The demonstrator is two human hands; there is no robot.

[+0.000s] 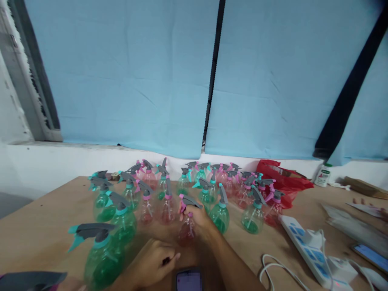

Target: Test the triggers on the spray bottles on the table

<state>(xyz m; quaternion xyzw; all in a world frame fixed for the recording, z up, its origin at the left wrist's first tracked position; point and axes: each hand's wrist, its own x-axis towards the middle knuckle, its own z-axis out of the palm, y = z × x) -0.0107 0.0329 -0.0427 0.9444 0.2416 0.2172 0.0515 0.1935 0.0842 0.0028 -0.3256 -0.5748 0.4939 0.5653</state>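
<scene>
My right hand (197, 214) is closed around the neck and grey trigger head of a pink spray bottle (187, 233), which stands upright just over or on the table. Loosely curled into a fist, my left hand (157, 258) is at the lower middle with its thumb pointing right; nothing shows in it, only a dark gap between the fingers. Left of it stands a green spray bottle (104, 262) with a turquoise trigger. Directly behind my right hand is another green spray bottle (220, 216). A phone (188, 279) with a lit screen lies below my hands.
Several more pink and green spray bottles crowd the table's back. To the right are a red plastic bag (280, 182), a white pill bottle (323, 175), a power strip (312, 252) with plugs and cables, and a second phone (371, 258). Another person's hand (383, 214) shows at the right edge.
</scene>
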